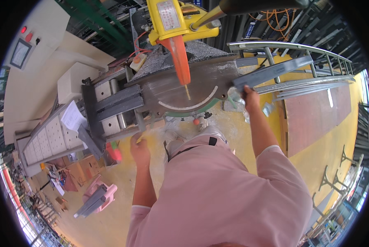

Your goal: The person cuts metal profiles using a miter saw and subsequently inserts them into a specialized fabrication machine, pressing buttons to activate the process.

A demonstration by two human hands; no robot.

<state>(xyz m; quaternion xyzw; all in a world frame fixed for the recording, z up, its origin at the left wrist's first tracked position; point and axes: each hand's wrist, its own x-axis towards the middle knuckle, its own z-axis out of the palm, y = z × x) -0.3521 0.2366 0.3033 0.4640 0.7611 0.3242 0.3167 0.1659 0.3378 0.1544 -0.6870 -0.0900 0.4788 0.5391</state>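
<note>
We list one grey bar, grasped by our right hand. Our left hand: empty, fingers slack, near the saw table.

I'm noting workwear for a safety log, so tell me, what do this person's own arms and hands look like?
The left hand and right hand are bare, with no gloves showing. Both forearms are uncovered too. The light pink shirt has short sleeves, each edged with a thin whitish band. Finer finger detail is too blurred to tell.
</note>
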